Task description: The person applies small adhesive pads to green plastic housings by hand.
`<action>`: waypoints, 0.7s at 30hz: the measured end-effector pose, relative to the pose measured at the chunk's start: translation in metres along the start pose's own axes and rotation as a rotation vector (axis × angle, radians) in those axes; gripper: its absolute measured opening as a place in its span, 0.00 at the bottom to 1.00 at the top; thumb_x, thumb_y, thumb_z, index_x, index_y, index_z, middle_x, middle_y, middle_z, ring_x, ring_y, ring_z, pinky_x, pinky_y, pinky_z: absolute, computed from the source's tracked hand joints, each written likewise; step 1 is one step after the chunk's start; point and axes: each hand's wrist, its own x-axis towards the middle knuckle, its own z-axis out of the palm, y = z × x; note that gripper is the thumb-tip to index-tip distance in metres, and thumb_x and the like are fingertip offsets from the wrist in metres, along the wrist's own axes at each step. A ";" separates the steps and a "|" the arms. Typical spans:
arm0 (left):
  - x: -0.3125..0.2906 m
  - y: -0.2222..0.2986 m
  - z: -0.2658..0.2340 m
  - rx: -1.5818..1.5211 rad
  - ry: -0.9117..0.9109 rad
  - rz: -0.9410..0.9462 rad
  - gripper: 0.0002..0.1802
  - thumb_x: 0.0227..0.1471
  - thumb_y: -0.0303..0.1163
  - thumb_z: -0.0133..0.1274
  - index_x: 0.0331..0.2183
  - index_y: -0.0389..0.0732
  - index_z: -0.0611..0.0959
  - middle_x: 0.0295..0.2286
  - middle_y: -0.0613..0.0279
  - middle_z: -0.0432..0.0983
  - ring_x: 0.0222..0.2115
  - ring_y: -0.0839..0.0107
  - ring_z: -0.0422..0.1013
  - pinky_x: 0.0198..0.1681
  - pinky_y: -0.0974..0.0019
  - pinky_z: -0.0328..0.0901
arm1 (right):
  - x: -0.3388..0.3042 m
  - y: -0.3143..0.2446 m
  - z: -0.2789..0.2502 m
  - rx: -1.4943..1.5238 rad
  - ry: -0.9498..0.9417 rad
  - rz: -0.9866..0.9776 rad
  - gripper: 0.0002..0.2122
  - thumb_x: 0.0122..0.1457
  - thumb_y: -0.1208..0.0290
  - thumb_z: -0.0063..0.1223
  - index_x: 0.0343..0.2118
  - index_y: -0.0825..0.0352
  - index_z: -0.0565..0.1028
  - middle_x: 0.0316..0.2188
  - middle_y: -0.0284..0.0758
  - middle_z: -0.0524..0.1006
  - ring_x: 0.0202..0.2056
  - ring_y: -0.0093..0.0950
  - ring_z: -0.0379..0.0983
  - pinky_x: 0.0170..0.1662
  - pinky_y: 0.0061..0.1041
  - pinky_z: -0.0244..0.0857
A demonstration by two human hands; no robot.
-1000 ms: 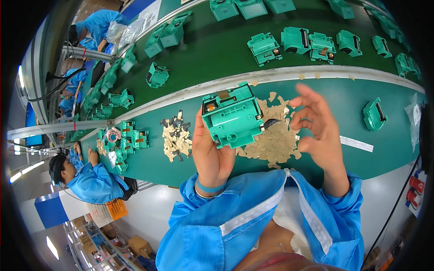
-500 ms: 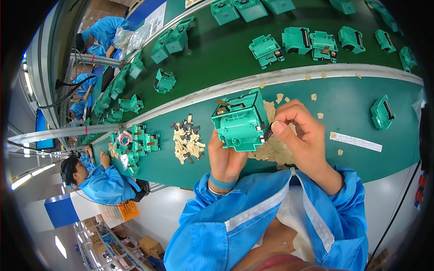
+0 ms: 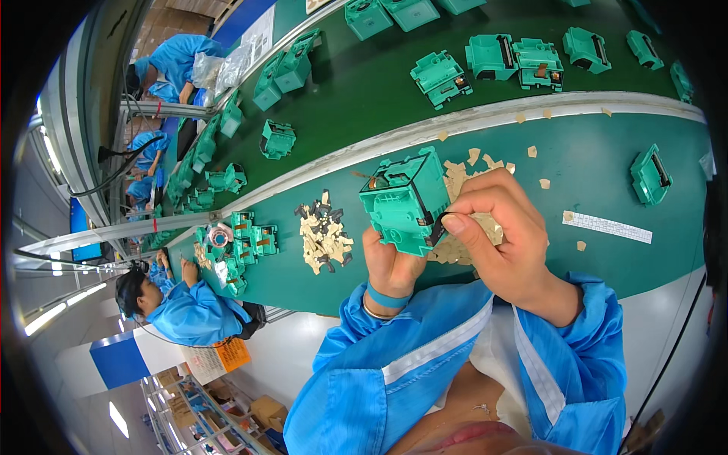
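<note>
My left hand (image 3: 394,265) is closed round the underside of a green plastic housing (image 3: 400,211), lifting it above the bench. A brown flexible strip (image 3: 364,177) sticks out at the housing's upper left. My right hand (image 3: 504,235) pinches a small black part (image 3: 438,227) between thumb and forefinger, against the housing's lower right corner. Whether that part is seated there I cannot tell. Beneath and behind the right hand lies a heap of small beige pieces (image 3: 457,178), partly covered. To the left is a pile of mixed black and beige pieces (image 3: 324,231).
A white ruler-like strip (image 3: 607,226) and another green housing (image 3: 651,176) lie to the right. Beyond a pale rail (image 3: 485,112), more housings stand on a dark green belt (image 3: 364,91). At the left, a co-worker in blue (image 3: 189,303) sits near clustered housings (image 3: 244,235).
The housing has turned slightly in my left hand, and its view has shifted a little. My right fingers have moved closer against its corner with the black part.
</note>
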 end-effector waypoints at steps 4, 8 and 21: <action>0.000 0.001 0.005 0.224 0.004 0.090 0.15 0.54 0.31 0.39 0.38 0.33 0.75 0.36 0.52 0.74 0.37 0.60 0.72 0.41 0.59 0.68 | 0.000 0.002 0.001 -0.006 0.012 -0.014 0.06 0.45 0.81 0.58 0.26 0.70 0.73 0.24 0.37 0.71 0.26 0.30 0.67 0.29 0.24 0.61; -0.001 -0.001 0.005 0.177 0.027 0.035 0.15 0.54 0.31 0.39 0.39 0.32 0.74 0.37 0.51 0.74 0.37 0.59 0.72 0.42 0.58 0.68 | -0.001 0.002 -0.001 -0.030 0.013 -0.038 0.06 0.44 0.81 0.58 0.26 0.70 0.73 0.24 0.37 0.71 0.25 0.29 0.67 0.28 0.24 0.60; 0.008 -0.011 0.009 -0.511 -0.111 -0.122 0.18 0.52 0.31 0.38 0.41 0.31 0.74 0.39 0.50 0.73 0.40 0.58 0.71 0.45 0.58 0.67 | 0.003 -0.004 0.000 0.286 0.251 0.304 0.09 0.47 0.79 0.60 0.31 0.70 0.72 0.26 0.33 0.72 0.27 0.20 0.67 0.29 0.19 0.61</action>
